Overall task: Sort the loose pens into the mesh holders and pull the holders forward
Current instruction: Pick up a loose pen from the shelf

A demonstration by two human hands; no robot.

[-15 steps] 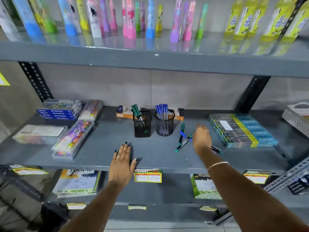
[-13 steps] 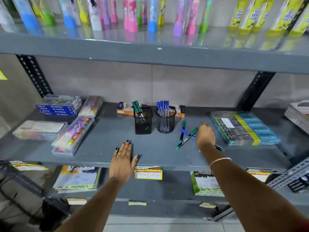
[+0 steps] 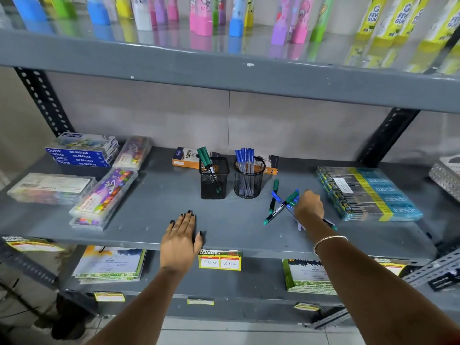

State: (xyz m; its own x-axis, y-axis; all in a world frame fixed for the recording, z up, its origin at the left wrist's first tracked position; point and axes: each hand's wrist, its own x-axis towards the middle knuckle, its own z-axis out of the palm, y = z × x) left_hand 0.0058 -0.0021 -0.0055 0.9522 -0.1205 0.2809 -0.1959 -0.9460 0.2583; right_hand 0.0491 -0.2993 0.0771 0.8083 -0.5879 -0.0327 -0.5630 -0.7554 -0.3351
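Observation:
Two black mesh holders stand mid-shelf: a square mesh holder [image 3: 214,179] with green-capped pens and a round mesh holder [image 3: 249,180] full of blue-capped pens. To their right several loose pens [image 3: 280,207], green and blue, lie crossed on the grey shelf [image 3: 149,220]. My right hand [image 3: 308,206] is curled down on the right end of this pile, and its back hides the fingertips, so any grip is unseen. My left hand [image 3: 180,240] lies flat, fingers apart, on the shelf's front edge, well in front of the square holder.
An orange pen box [image 3: 185,158] lies behind the holders. Blue pen packs [image 3: 368,192] are stacked to the right, with crayon and pastel boxes [image 3: 104,195] on the left. A white basket [image 3: 448,173] sits far right. The upper shelf [image 3: 224,70] overhangs, and price tags [image 3: 220,261] hang from the front edge.
My right hand has moved slightly forward and down onto the loose pens. The left hand stays flat on the shelf edge. The pens keep their crossed layout.

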